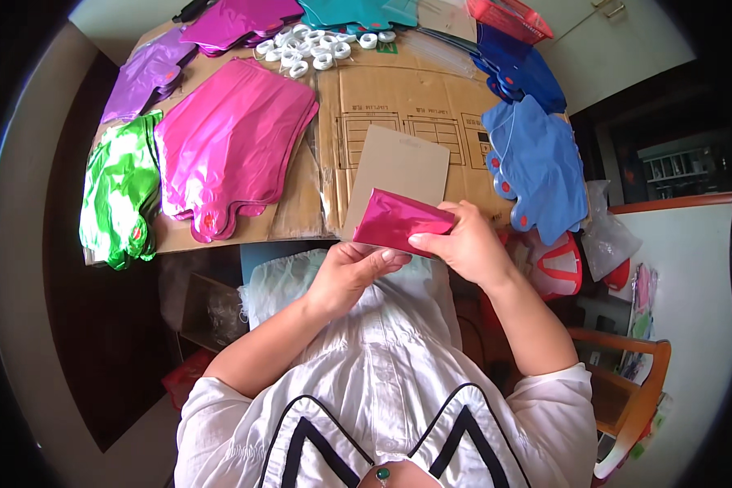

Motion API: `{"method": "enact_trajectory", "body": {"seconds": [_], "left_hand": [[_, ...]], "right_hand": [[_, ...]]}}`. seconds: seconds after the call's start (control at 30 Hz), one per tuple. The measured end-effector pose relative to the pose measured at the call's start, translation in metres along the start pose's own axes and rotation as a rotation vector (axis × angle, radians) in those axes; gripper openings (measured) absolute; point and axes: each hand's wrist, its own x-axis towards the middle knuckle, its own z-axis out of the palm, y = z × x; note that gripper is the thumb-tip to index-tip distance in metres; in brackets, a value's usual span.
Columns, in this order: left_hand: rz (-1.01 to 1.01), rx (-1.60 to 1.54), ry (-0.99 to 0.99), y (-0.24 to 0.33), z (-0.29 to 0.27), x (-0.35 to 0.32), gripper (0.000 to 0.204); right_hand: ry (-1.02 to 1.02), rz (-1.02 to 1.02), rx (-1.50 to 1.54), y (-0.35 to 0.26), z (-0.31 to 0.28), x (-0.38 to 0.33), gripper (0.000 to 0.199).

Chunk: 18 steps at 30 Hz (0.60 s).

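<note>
A folded magenta foil sheet (394, 220), which looks like a flat foil balloon, is held over the front edge of the table. My right hand (468, 244) pinches its right end, thumb on top and fingers behind. At the lower left corner of the foil is my left hand (354, 276), its fingers curled and its thumb lying along the near edge. Just behind the foil, a grey-beige card (403, 159) lies on the cardboard, its near part covered by the foil. Left of my hands lies a stack of flat pink foil balloons (232, 138).
Green foil (118, 191) and purple foil (142, 77) lie at the left, blue foil (537, 159) at the right. White ribbon rolls (305, 49) are heaped at the back on the cardboard (366, 89). A red basket (512, 20) stands far right. A wooden chair (638, 390) is beside me.
</note>
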Motion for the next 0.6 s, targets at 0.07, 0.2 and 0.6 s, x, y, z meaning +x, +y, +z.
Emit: {"method": "enact_trajectory", "body": {"seconds": [0.07, 0.2, 0.6], "left_hand": [[0.017, -0.056, 0.053, -0.007, 0.005, -0.004, 0.021], [0.002, -0.097, 0.226, -0.009, 0.021, -0.009, 0.018], [0.054, 0.118, 0.361, -0.015, 0.022, -0.003, 0.018]], "right_hand": [[0.081, -0.043, -0.22, -0.001, 0.004, -0.007, 0.03], [0.173, -0.199, -0.333, 0.003, 0.012, -0.012, 0.033], [-0.129, -1.103, -1.001, -0.018, 0.002, 0.032, 0.059]]}}
